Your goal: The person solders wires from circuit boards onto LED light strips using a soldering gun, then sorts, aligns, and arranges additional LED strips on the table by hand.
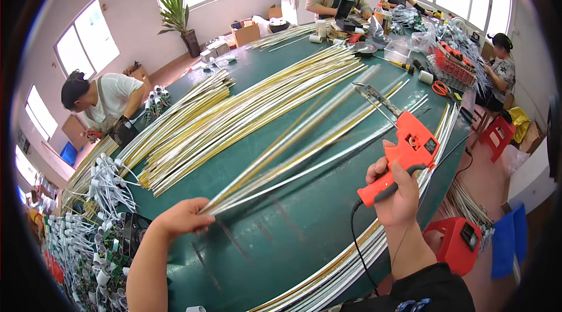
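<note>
My left hand [182,217] is closed on the near ends of a few long, thin white and yellow strips [257,174]. They fan out away from me to the upper right, partly blurred. A red soldering gun [410,142] with a black cable is gripped in my right hand [396,195], its fingers around the handle. The gun's metal tip [364,91] points to the upper left, over the far part of the fanned strips. Whether the tip touches any strip, I cannot tell.
A green table [281,242] carries a wide pile of similar strips [252,119], and a bundle [345,259] lies along its near right edge. White corded parts [108,189] heap at the left. Orange-handled scissors [440,88] lie far right. Co-workers [111,101] sit and stand around.
</note>
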Tool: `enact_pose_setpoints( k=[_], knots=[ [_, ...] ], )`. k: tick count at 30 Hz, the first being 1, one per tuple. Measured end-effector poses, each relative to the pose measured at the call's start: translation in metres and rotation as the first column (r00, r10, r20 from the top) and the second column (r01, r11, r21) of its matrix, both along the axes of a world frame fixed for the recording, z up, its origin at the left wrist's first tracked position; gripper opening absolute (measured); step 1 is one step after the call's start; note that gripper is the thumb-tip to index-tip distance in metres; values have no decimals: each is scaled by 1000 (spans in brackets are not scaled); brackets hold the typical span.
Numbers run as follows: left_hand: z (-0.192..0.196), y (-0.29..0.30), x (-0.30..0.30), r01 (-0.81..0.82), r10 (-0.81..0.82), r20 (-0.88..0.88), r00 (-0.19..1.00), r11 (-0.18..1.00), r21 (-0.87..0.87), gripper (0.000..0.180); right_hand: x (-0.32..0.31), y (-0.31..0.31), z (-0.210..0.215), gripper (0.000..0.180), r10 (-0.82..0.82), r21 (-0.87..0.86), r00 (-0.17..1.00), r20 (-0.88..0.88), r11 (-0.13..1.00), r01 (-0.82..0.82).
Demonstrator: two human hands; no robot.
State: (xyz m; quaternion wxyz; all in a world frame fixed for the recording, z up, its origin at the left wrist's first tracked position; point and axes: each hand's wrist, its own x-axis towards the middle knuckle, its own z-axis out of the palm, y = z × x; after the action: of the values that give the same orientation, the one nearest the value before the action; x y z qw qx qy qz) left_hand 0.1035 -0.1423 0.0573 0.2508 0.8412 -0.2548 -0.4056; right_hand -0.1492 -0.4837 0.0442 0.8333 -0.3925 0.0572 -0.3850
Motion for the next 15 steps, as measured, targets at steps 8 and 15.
enact_pose_setpoints(
  k=[8,15],
  knots=[
    [-34,-16,17,257,-373,832,411,923,287,41,0,-7,-5,53,-2,3,1000,-12,1000,2],
    [-39,-1,35,296,-250,804,539,950,96,36,3,-5,-3,53,11,9,1000,-13,1000,-11]
  ],
)
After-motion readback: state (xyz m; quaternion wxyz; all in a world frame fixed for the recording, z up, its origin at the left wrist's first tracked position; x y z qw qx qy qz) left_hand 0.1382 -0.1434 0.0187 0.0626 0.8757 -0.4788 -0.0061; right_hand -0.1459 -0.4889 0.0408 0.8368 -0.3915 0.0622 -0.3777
